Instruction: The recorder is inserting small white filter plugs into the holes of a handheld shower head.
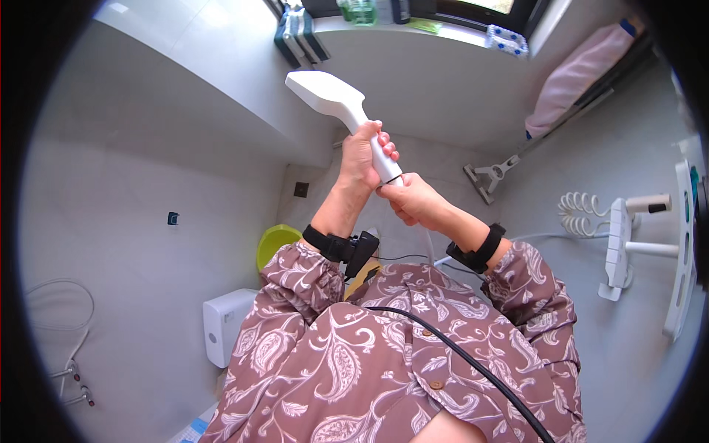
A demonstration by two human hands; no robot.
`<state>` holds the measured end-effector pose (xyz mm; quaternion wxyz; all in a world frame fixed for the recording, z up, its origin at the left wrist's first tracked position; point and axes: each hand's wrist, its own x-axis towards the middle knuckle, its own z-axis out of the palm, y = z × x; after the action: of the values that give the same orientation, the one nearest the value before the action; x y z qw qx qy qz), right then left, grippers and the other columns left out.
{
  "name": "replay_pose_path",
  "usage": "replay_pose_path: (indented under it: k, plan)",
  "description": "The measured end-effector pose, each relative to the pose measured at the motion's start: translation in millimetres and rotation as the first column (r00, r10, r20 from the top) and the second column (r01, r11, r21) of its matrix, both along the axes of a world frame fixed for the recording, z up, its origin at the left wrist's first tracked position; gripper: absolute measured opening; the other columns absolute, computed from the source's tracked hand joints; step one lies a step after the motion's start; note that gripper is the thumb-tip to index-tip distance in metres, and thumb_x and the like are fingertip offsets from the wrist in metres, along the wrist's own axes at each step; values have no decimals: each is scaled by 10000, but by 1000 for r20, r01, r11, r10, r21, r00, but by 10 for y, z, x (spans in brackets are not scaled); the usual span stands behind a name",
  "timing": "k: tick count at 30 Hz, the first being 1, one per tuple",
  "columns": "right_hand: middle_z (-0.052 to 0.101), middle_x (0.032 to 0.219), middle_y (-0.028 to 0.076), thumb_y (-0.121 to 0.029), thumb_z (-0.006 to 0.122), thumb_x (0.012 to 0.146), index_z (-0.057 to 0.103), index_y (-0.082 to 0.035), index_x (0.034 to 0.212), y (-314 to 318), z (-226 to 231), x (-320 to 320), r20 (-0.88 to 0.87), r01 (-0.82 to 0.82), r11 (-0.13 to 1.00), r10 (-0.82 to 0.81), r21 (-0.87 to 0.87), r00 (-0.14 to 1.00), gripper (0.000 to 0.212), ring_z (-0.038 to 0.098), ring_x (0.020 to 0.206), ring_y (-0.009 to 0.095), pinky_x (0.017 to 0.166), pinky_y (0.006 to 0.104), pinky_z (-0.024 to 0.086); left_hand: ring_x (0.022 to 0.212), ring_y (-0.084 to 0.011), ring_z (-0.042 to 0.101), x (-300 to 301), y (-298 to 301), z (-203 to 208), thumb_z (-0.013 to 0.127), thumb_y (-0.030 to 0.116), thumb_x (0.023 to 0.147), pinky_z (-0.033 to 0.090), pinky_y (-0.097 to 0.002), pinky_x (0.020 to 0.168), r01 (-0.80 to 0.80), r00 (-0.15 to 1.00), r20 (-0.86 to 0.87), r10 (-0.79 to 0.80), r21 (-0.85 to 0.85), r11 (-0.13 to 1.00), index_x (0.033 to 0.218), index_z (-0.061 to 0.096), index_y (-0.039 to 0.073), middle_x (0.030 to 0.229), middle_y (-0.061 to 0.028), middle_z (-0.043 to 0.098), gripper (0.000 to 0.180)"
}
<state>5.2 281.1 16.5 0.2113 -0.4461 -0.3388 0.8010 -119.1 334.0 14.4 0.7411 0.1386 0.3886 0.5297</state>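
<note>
Left hand (358, 158) is wrapped firmly around the handle of the white wand (346, 109), which is held up in front of the body, its broad head tilted to the upper left. Right hand (415, 199) grasps the wand's lower end, thumb at the dark ring (394, 179). So far, the wand is raised and held in both hands; whether the joint there is fully seated, or anything remains to be done, I cannot tell.
</note>
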Motion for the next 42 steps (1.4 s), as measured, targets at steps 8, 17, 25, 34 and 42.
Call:
replay_pose_path:
  k: [8,17,25,34,42]
  plan:
    - [456,497,22,-191,561,739,500,-27,607,222,-143,-415,217,-104,983,70,151,974,220,448,385,120,355,273,355,480,-131,448,-349,107,-26,549,126,800,420,-297,470,-206,971,-140,196,-62,976,772,437,79,595,-24,451,125]
    - [477,511,27,-213,571,718,515,-20,618,359,-232,-493,281,-140,979,95,145,955,225,450,381,122,358,277,361,470,-142,456,-399,192,-184,587,144,819,420,-307,455,-366,912,-247,327,-130,921,764,450,67,585,-24,458,167]
    - [470,520,7,-276,645,741,525,-58,661,340,-397,-494,345,-74,965,-18,253,939,261,453,434,91,388,255,340,488,-139,489,-288,184,-245,665,179,813,471,-307,430,-395,813,-487,319,-58,917,835,450,20,645,-50,482,268]
    - [315,514,-81,-191,583,836,371,-152,652,469,-306,-280,-63,-139,944,125,-298,990,284,258,398,33,364,219,174,582,-177,564,-278,157,-429,673,84,791,533,-333,519,-221,925,-320,206,-11,975,982,401,3,734,-88,510,342]
    - [301,509,-94,-196,564,859,395,-158,714,472,-365,-153,-303,-223,865,87,-450,949,225,233,382,16,340,193,161,573,-173,575,-203,144,-295,679,80,779,538,-322,484,-141,931,-336,141,24,990,1037,352,-8,787,-112,530,426]
